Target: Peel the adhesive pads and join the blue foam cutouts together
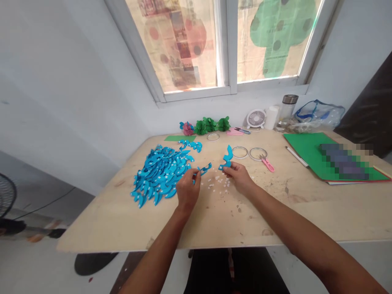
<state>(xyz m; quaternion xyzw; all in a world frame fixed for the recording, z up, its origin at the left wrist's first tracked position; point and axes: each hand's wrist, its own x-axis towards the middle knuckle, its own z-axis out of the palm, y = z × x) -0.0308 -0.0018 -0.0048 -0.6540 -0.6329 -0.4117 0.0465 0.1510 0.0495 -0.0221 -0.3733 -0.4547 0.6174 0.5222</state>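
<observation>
My left hand [188, 188] pinches a curved blue foam cut-out [204, 168] just right of a big pile of the same blue pieces [161, 171]. My right hand [239, 176] pinches another blue curved cut-out [227, 157], held upright above the wooden table [214, 220]. Small white paper bits [217, 182] lie scattered between the two hands.
Two tape rings [239, 152] and pink scissors [267, 163] lie behind my right hand. Green paper sheets [309, 153] sit at right, with a white pen [296, 156] beside them. Green paper decorations [211, 124], a small white fan [256, 118], a jar [288, 108] and a plastic bag [320, 114] line the wall.
</observation>
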